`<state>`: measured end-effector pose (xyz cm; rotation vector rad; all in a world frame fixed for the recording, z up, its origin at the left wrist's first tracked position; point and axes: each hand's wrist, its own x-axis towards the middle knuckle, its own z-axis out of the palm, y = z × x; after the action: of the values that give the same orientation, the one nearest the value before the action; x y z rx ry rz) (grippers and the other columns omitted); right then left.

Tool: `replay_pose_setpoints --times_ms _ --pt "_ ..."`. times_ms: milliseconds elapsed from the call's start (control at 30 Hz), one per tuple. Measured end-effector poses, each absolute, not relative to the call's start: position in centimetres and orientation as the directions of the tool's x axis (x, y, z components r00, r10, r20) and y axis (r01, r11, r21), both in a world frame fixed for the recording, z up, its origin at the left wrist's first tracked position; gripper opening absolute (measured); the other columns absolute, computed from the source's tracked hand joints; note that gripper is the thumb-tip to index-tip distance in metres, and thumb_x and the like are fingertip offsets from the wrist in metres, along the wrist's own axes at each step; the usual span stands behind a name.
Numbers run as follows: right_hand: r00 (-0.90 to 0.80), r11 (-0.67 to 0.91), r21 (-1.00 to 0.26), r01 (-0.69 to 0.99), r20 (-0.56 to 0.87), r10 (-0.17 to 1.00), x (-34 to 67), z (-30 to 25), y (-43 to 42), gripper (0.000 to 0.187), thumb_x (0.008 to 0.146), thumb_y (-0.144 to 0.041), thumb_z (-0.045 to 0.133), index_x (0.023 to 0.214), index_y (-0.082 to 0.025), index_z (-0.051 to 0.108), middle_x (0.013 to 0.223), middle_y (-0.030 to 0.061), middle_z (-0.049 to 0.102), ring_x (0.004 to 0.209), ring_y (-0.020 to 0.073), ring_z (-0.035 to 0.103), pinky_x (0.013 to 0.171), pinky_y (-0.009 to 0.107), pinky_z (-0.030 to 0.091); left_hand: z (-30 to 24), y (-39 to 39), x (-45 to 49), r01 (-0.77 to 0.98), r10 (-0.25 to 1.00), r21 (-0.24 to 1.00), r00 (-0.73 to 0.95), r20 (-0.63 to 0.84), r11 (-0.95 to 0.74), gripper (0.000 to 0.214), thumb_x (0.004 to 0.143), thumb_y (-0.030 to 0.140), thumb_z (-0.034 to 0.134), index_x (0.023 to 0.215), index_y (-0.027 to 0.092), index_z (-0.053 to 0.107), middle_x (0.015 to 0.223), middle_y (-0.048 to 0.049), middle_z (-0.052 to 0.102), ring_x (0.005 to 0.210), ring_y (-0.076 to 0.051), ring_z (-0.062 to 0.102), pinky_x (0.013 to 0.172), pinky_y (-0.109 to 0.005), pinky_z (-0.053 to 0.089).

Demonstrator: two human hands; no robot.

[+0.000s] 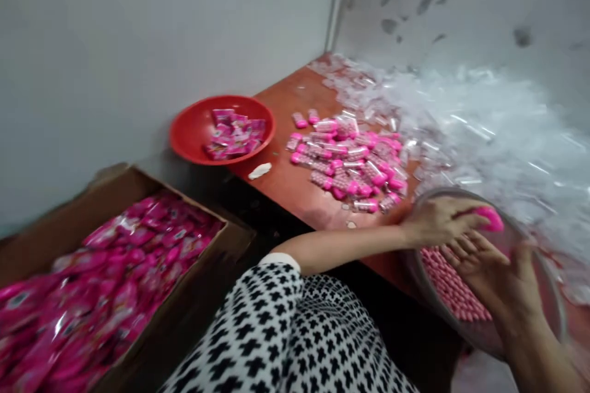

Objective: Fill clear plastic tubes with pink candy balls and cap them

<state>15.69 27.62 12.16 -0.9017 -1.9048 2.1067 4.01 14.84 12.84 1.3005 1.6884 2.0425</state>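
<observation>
Right hand (495, 273), blurred, lies open over the bowl (556, 310); left hand (437, 221) grips a half-hidden pink piece (489, 218).

The bowl (221, 129) is red; the tabletop (286, 184) reddish-brown; the capsules (350, 163) pink and clear; the packets (106, 282) in the brown carton (138, 184) glossy pink; the garment (286, 331) black-and-white patterned.

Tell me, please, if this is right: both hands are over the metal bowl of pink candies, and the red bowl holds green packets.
Not quite: the head view shows the red bowl holding pink packets, not green. The left hand and right hand are indeed over the metal bowl of pink candies.
</observation>
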Motion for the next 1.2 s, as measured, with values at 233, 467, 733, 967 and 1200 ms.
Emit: replay_pose_setpoints --times_ms 233,467,733,967,1200 --pt "-0.880 -0.288 -0.929 0.233 -0.328 0.344 15.7 12.3 27.8 0.050 0.084 -0.069 0.058 0.102 -0.024 0.070 0.114 0.0124 0.074 0.091 0.0217 0.072 0.084 0.039 0.059 13.8 5.3 -4.0 0.515 0.384 0.851 -0.809 0.445 0.101 0.043 0.100 0.045 0.039 0.116 0.016 0.068 0.115 0.0022 0.075 0.112 -0.019 0.068 0.097 -0.040 0.052" --pt "-0.949 -0.240 -0.968 0.067 -0.136 0.284 16.8 13.6 28.3 0.045 0.073 -0.054 0.080 0.096 -0.017 0.071 0.094 0.0071 0.075 0.079 0.0130 0.069 0.072 0.024 0.055 10.0 4.5 -9.7 0.537 0.342 0.727 -0.841 0.420 0.428 0.049 0.096 0.054 0.049 0.140 0.033 0.055 0.150 0.0029 0.054 0.144 -0.033 0.043 0.120 -0.064 0.031" --pt "-0.601 0.514 -0.650 0.560 0.109 0.792 22.1 13.9 44.9 0.029 0.093 -0.028 0.053 0.107 -0.012 0.071 0.098 0.0075 0.074 0.084 0.0144 0.066 0.082 0.027 0.052 11.5 12.6 -0.2 0.830 0.684 0.552 -0.451 0.573 0.085 0.035 0.096 0.037 0.055 0.130 0.030 0.063 0.137 0.0042 0.065 0.141 -0.029 0.048 0.122 -0.049 0.036" --pt "-0.431 0.402 -0.317 0.859 -0.022 0.902 19.7 9.7 53.9 0.027 0.092 -0.027 0.055 0.102 -0.011 0.074 0.111 0.0193 0.072 0.110 0.0276 0.065 0.092 0.035 0.047 9.6 15.1 0.7 0.868 0.821 0.493 -0.323 0.471 0.058 0.033 0.096 0.042 0.054 0.122 0.027 0.068 0.123 -0.0060 0.073 0.124 -0.031 0.063 0.115 -0.057 0.042" --pt "-0.455 0.426 -0.193 0.884 -0.142 0.879 17.6 7.7 56.6 0.028 0.080 -0.027 0.073 0.100 -0.008 0.072 0.108 0.0233 0.071 0.101 0.0302 0.067 0.087 0.037 0.050 9.7 15.1 0.9 0.891 0.824 0.444 -0.321 0.468 0.095 0.029 0.095 0.042 0.055 0.114 0.026 0.072 0.114 -0.0054 0.077 0.113 -0.029 0.069 0.113 -0.054 0.043"
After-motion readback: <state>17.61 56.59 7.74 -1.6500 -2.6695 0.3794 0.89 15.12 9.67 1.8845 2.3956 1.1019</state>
